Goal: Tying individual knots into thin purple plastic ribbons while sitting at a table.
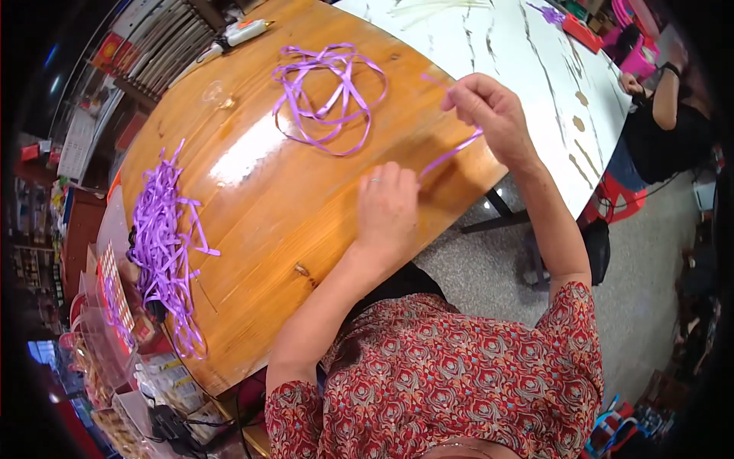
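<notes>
A narrow purple ribbon [451,155] runs taut between my two hands over the right edge of the wooden table. My left hand [388,210] is closed low over the tabletop, its fingers curled down on one end of the ribbon. Higher and to the right, my right hand [493,115] pinches the ribbon between thumb and fingers; a short end sticks out past the fingertips. A loose tangle of purple ribbon [329,134] lies ahead of my hands. At the table's left edge rests a thick heap of purple ribbon strips [160,237].
A white marbled table [527,99] adjoins the wooden table [260,252] at the right. A white tool with a yellow tip [246,32] lies at the far edge. Another person in black [673,138] sits at the right. Bagged goods [172,386] crowd the lower left.
</notes>
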Available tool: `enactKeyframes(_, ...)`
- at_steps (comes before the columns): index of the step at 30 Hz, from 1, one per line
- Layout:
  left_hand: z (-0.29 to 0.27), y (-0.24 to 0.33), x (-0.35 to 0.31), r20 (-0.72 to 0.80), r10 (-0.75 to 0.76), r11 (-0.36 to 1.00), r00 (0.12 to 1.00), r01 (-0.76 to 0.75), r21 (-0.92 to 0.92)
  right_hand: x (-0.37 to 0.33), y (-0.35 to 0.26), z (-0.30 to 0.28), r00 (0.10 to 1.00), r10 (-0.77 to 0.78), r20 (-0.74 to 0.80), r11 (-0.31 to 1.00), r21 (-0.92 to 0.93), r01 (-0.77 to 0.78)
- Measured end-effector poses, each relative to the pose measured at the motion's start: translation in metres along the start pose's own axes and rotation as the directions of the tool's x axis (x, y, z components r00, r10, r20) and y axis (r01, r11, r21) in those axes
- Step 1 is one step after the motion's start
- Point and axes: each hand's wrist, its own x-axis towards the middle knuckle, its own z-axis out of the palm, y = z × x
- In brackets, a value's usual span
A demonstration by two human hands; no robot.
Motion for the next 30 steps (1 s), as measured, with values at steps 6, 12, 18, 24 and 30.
enactKeyframes(6, -0.121, -0.055, -0.026, -0.21, -0.663, 0.467, 0.719, 0.177, -0.867, 0.022, -0.017, 0.063, 0.778, -0.357, 0.517, 0.848, -0.169, 0.501)
enactKeyframes(12, -0.196, -0.081, -0.069, -0.187, -0.746, 0.26, 0.639, 0.021, -0.965, 0.138, 0.053, 0.101, 0.974, -0.206, 0.098, 0.753, -0.619, 0.221)
enactKeyframes(18, -0.208, -0.109, -0.091, -0.183, -0.854, 0.262, 0.488, 0.099, -0.96, 0.192, 0.109, 0.115, 0.986, 0.01, 0.168, 0.447, -0.883, 0.146)
enactKeyframes(24, -0.205, -0.138, -0.13, -0.005, -0.913, 0.03, 0.407, 0.056, -0.998, 0.185, 0.114, 0.076, 0.989, 0.028, 0.143, 0.588, -0.803, 0.1)
enactKeyframes(30, -0.201, -0.143, -0.12, 0.112, -0.896, -0.09, 0.43, 0.073, -0.993, 0.205, 0.15, -0.152, 0.983, -0.179, 0.026, 0.265, -0.961, 0.073)
